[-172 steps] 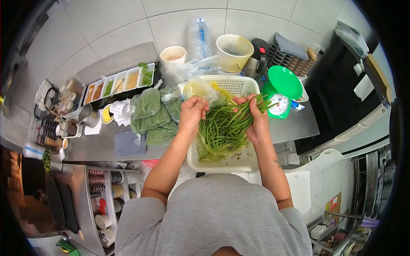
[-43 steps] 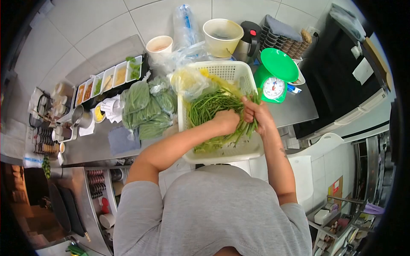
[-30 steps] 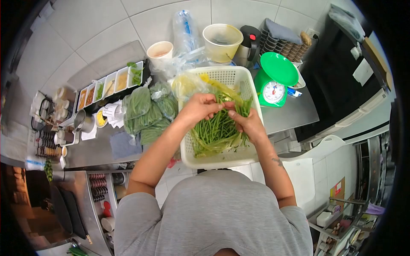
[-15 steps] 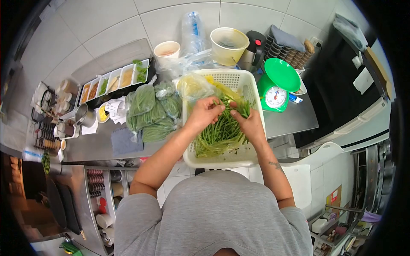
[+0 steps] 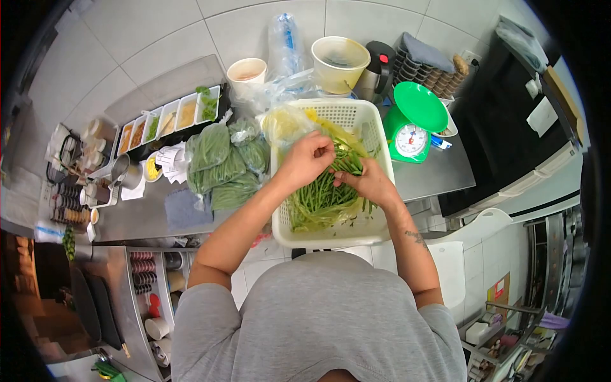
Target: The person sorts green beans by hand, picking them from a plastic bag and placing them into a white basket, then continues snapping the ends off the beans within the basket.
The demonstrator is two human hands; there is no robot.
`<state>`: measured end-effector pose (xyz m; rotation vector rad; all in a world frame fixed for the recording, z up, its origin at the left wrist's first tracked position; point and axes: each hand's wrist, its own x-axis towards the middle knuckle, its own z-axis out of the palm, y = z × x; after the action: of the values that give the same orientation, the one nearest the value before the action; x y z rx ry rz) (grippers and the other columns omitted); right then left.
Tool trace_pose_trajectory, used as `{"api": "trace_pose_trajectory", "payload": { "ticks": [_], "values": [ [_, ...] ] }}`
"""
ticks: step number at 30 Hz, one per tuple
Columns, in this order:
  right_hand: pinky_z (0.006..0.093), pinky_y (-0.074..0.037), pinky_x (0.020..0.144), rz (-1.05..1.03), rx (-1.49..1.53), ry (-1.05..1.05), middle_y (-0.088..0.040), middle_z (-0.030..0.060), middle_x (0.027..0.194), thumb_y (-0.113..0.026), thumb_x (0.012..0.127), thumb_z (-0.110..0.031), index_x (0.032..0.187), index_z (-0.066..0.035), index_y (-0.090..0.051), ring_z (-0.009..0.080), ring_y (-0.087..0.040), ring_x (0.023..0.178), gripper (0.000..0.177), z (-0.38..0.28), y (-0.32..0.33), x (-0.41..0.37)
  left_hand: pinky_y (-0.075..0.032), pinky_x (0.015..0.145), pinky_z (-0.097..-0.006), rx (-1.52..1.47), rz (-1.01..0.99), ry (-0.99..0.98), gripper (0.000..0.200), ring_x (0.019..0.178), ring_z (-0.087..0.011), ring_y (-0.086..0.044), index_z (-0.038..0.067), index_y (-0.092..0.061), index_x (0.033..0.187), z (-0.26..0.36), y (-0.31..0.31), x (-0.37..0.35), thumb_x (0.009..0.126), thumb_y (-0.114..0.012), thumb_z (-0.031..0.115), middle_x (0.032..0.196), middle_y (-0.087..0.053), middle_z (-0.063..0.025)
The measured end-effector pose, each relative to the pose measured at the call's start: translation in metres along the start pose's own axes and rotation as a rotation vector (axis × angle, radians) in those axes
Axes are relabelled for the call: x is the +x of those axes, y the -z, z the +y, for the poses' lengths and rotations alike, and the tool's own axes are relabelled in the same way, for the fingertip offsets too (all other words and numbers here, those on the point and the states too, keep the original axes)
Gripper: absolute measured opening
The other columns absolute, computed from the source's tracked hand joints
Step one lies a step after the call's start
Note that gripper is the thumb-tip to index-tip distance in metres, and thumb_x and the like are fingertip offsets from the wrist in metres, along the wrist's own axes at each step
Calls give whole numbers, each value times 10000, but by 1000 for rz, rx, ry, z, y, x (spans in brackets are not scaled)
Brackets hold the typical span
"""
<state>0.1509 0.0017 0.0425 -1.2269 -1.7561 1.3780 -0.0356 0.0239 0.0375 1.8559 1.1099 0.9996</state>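
Note:
A white perforated plastic basket stands in front of me, holding a heap of long, thin green vegetable stalks on a yellowish clear bag. Over the heap, my right hand is closed around a small bunch of these stalks, their ends sticking up past the thumb. My left hand hovers at the upper left of the bunch, its fingers curled together in a pinch. Whatever lies between those fingertips, if anything, is hidden. Crumpled clear-yellow plastic rests on the basket's far left corner.
Several clear bags of green vegetables lie left of the basket, near a blue-grey cloth. Right of it stands a green dial scale. Behind are a cream bucket and a thermos jug. A condiment tray sits farther left.
My left hand has lifted slightly up and away from the stalks, its fingers curling in. My right hand has shifted a little down and left, keeping its bunch.

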Motion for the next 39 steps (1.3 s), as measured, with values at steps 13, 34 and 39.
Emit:
{"api": "trace_pose_trajectory", "payload": {
  "ticks": [13,34,39],
  "values": [
    [236,-408,488,110,19,97,-679,63,818,-638,834,-169,965,-26,-637,86,-533,585,194,23,3,6,-390,875,-369,204,-106,-258,71,938,-302,-509,12,-534,888,2,-20,-5,866,-547,78,1000,-500,-132],
    [201,-327,437,426,725,189,-571,50,684,-563,904,-177,985,-39,-548,64,-371,430,161,-31,6,-13,-397,503,-226,-376,171,392,260,581,-100,-527,33,-595,729,-10,-28,17,898,-499,205,665,-587,-44],
    [212,-308,450,446,962,319,-572,44,798,-547,919,-187,996,-53,-526,63,-391,492,156,-9,29,-3,-412,516,-227,-549,-434,404,333,589,-98,-535,20,-592,815,23,-28,-12,945,-486,307,748,-610,-44]
  ]
}}
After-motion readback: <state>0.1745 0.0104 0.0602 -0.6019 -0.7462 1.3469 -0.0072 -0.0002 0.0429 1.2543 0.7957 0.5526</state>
